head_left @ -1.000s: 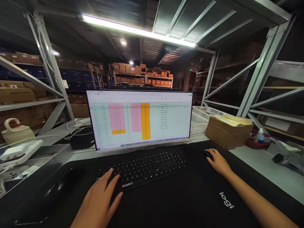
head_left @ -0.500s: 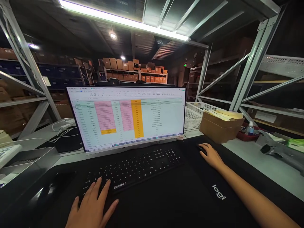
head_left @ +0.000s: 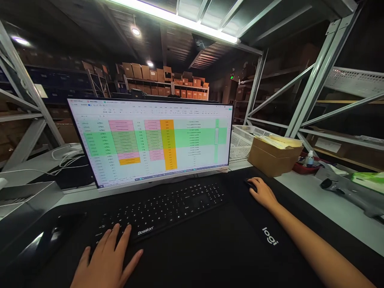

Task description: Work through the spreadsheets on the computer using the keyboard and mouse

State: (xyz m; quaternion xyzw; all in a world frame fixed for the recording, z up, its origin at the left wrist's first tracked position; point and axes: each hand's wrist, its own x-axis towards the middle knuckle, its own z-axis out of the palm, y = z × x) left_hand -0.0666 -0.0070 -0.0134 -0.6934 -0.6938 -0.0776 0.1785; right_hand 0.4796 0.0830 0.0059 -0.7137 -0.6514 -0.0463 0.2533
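Note:
My left hand lies flat with fingers spread on the near left corner of a black keyboard. My right hand is curved over a black mouse on the right side of a black desk mat. A wide monitor stands behind the keyboard and displays a spreadsheet with pink and orange columns and a green highlighted band of rows.
A cardboard box and a white mesh basket sit right of the monitor. A handheld scanner lies on the grey table at far right. Metal racking frames both sides. White cables lie at left.
A green highlighted band of rows has appeared on the spreadsheet. The view has shifted right, so the monitor sits further left. My left hand has slid left along the keyboard's edge.

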